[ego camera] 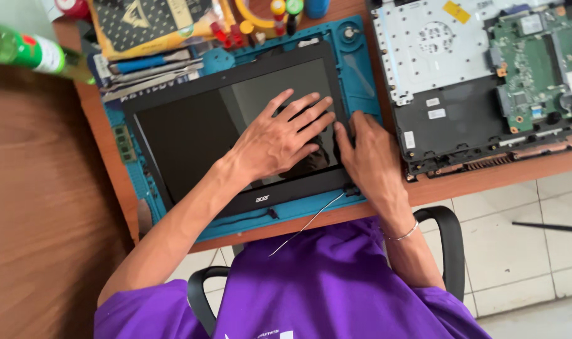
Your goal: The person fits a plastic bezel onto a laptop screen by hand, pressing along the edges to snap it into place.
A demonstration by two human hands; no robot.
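A black laptop display panel (192,125) lies flat on a blue repair mat (364,81). My left hand (280,135) rests flat on the dark glass with its fingers spread, holding nothing. My right hand (369,154), with a thin bracelet at the wrist, sits at the panel's right edge. Its thumb is on the glass and its fingers curl over the bezel. A thin grey cable (311,220) trails from the panel's near right corner over the table edge.
An opened laptop base (462,69) with a metal shield and a green circuit board lies to the right. Hand tools, small bottles and a yellow bag (154,25) crowd the far side. A green bottle (22,50) lies far left. Black chair armrest (450,235) below.
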